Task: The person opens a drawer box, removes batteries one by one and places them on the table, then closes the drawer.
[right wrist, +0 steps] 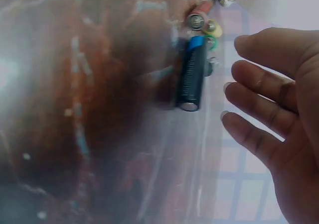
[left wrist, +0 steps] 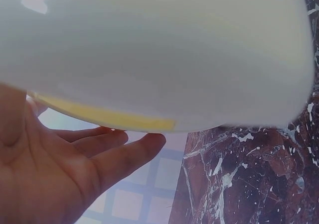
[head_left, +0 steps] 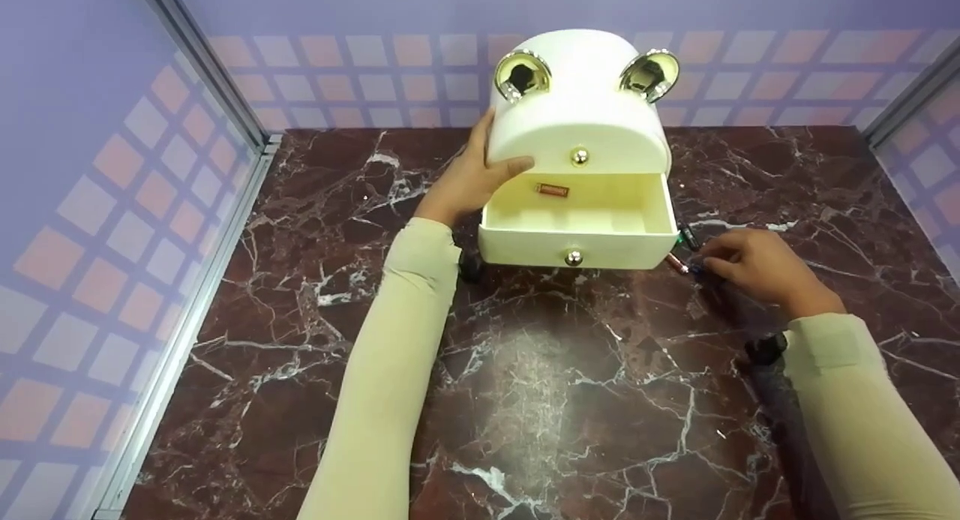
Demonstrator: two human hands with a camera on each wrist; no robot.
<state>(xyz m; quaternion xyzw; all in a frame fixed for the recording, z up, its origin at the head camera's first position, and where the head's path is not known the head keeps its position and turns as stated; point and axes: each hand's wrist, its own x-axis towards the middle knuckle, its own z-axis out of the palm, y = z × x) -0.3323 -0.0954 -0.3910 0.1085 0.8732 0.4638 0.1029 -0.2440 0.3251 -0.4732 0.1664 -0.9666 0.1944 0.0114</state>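
Observation:
A cream-white two-drawer box [head_left: 581, 100] with an arched top stands near the back wall, its lower drawer [head_left: 574, 244] pulled out. Inside that drawer lies a small red battery [head_left: 553, 190]. My left hand [head_left: 480, 171] rests against the box's left side, thumb on the front; in the left wrist view its fingers [left wrist: 127, 157] lie nearly straight along the wall. Right of the drawer, my right hand [head_left: 761, 265] hovers beside several batteries. In the right wrist view its fingers are spread, with a gap to a black battery with a blue end [right wrist: 193, 74].
Two gold-rimmed, ear-like cups [head_left: 523, 75] stick out from the box top. Other batteries, including a red one [right wrist: 203, 7], lie clustered beyond the black one. Dark red marbled tabletop [head_left: 525, 400] spreads in front. Tile-patterned walls [head_left: 360, 77] enclose the back and sides.

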